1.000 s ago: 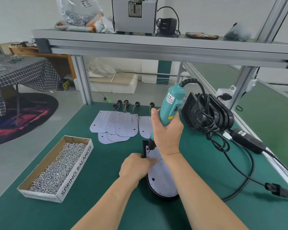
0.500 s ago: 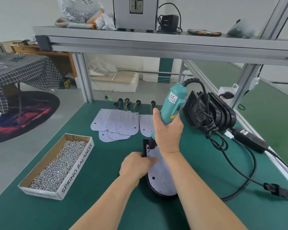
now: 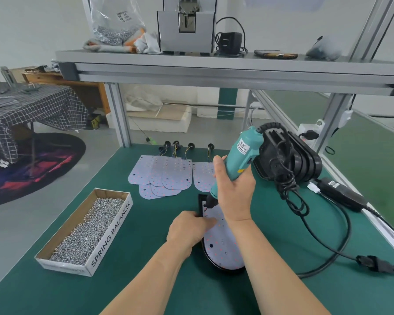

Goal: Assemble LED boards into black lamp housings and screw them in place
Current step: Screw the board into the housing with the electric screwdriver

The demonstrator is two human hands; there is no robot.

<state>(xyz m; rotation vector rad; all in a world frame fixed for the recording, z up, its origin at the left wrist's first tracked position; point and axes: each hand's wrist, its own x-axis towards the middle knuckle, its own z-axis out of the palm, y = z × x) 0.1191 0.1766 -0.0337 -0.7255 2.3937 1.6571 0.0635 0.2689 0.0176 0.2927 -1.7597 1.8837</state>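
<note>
Right hand is wrapped round the teal electric screwdriver, bit on the far end of the white rounded LED board sitting in its black lamp housing on the green surface; left hand pinches the board's edge.

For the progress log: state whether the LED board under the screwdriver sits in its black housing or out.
In. The LED board lies flat inside the black housing, whose rim shows around its near and far-left edges.

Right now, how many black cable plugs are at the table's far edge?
4 plugs in a row: three behind the overlapping LED boards, one behind the single board. Others may be hidden.
</note>
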